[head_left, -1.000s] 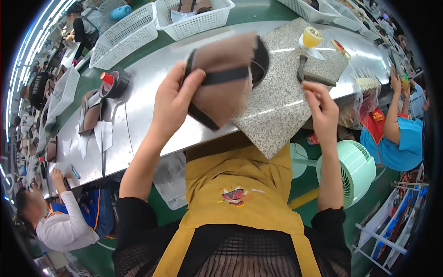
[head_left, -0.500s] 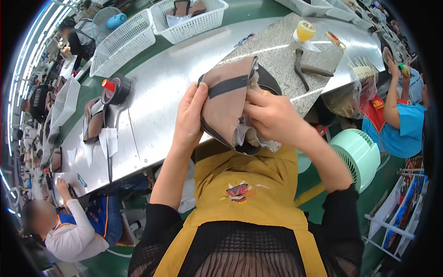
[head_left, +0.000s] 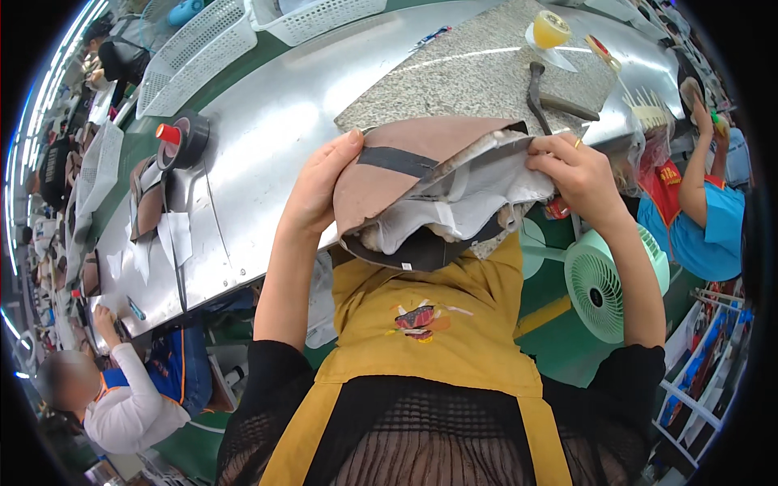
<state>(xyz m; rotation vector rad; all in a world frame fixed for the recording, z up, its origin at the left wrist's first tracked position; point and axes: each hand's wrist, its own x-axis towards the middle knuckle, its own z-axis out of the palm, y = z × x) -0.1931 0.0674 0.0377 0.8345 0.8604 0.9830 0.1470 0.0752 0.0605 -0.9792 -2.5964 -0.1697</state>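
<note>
Above my lap, both hands spread a brown fabric shoe upper (head_left: pixel 429 150) with a black strip across it. Its pale lining (head_left: pixel 454 211) gapes toward me, with fluffy material along the edges and a black lower rim. My left hand (head_left: pixel 324 174) is closed round the left end, thumb lying on the brown face. At the opposite end, my right hand (head_left: pixel 577 172) pinches the edge of the lining between thumb and fingers. Beyond the right hand, a dark hammer (head_left: pixel 537 93) lies on a speckled stone slab (head_left: pixel 438 81).
A cup of yellow stuff (head_left: pixel 551 31) stands on the slab. On the metal table (head_left: pixel 267 121) sit a black roll (head_left: pixel 193 139) and brown pieces (head_left: pixel 146 202). White baskets (head_left: pixel 194 57) line the far side. A green fan (head_left: pixel 604 283) is by my right arm; co-workers sit both sides.
My right hand has come out of the upper's opening and moved right to its edge. The upper is now stretched wide, showing the lining; my left hand has shifted slightly left.
</note>
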